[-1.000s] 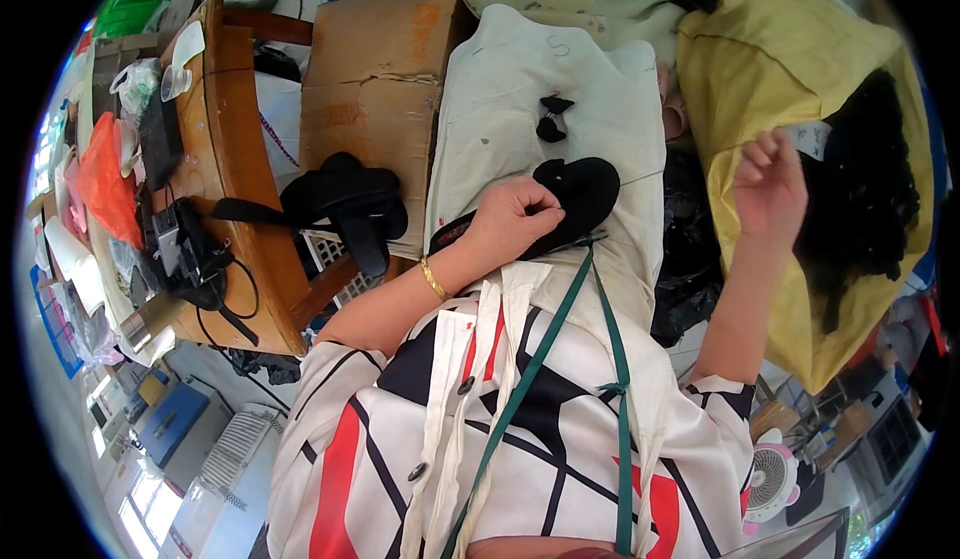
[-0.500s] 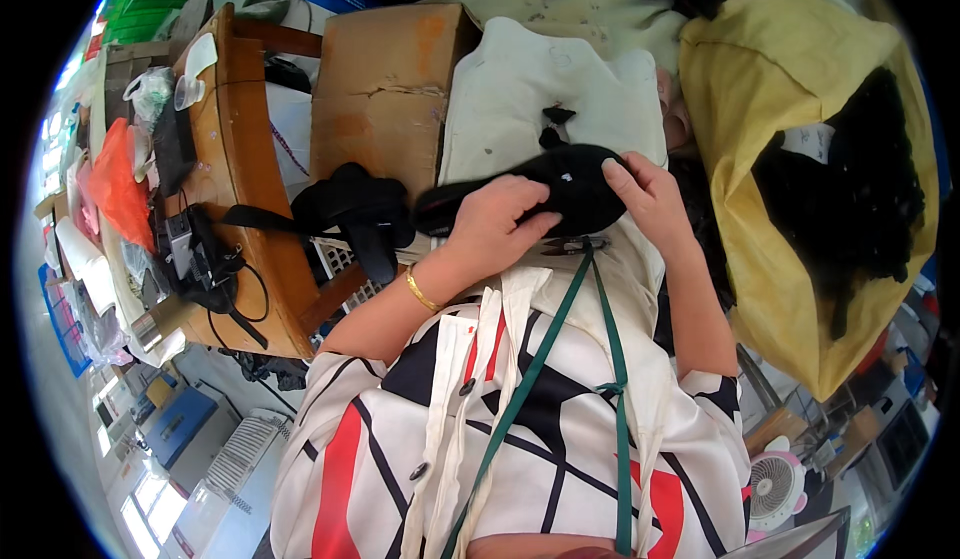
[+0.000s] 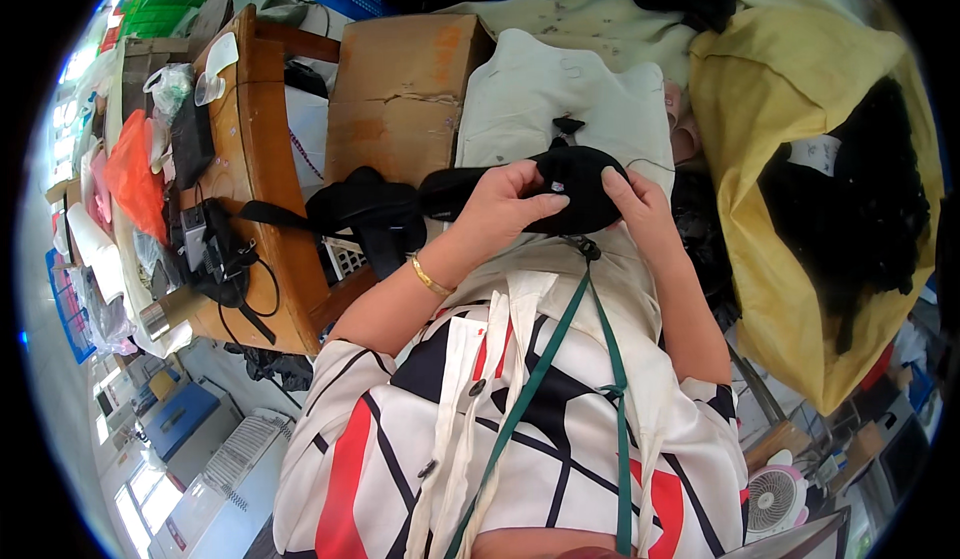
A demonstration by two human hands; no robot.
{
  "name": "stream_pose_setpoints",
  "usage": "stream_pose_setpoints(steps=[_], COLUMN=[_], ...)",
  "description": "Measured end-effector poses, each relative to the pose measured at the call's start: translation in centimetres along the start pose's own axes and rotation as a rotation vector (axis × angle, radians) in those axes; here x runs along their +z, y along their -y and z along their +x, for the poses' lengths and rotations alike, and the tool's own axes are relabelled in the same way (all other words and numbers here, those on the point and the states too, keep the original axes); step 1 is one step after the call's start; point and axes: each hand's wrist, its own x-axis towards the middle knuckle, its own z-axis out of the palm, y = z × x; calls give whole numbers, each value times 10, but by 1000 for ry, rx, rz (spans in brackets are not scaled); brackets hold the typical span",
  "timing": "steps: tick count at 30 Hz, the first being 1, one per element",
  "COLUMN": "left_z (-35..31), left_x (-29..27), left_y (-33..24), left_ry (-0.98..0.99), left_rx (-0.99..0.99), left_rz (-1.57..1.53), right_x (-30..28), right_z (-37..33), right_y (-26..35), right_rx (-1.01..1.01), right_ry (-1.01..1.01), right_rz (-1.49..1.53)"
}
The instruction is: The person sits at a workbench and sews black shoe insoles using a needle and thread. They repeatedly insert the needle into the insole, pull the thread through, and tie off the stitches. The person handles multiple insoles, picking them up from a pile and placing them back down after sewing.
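Observation:
A black, shoe-shaped fabric piece [image 3: 583, 204] lies across my lap, over a white cloth [image 3: 560, 79]. My left hand [image 3: 510, 204] is closed on the middle of it, thumb and fingertips pinching the black fabric around a small pale mark. At its rounded right end, my right hand [image 3: 643, 209] grips the edge, thumb on top and the other fingers mostly hidden. The narrow end reaches left past my left wrist. More black fabric pieces [image 3: 375, 224], one with a strap, sit just left of it. A small black scrap [image 3: 568, 125] rests on the white cloth.
A cardboard box [image 3: 395, 99] stands beyond my left hand. Left of it is a wooden table [image 3: 240, 149] with a black corded device [image 3: 205, 244]. At right, a large yellow bag [image 3: 745, 209] holds black fabric. A small fan [image 3: 775, 499] stands at lower right.
My left hand has shifted right along the black piece and now pinches it. The piece's rounded end has tilted and its surface looks more bent. My view has shifted slightly.

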Motion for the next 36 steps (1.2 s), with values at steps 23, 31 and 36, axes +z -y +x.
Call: stream_pose_setpoints(steps=[23,31,36], left_z=[144,111,79], left_x=[-3,0,9], left_y=[53,0,-12], left_ry=[-92,-129,-37], left_rx=[373,-6,16], left_rz=[1620,515,-213], right_x=[-86,-20,16], right_z=[-1,7,12], right_y=[-12,-16,-5], right_rx=[-172,-187,-310], right_ry=[-386,-154,-129], right_rz=[648,92,-17])
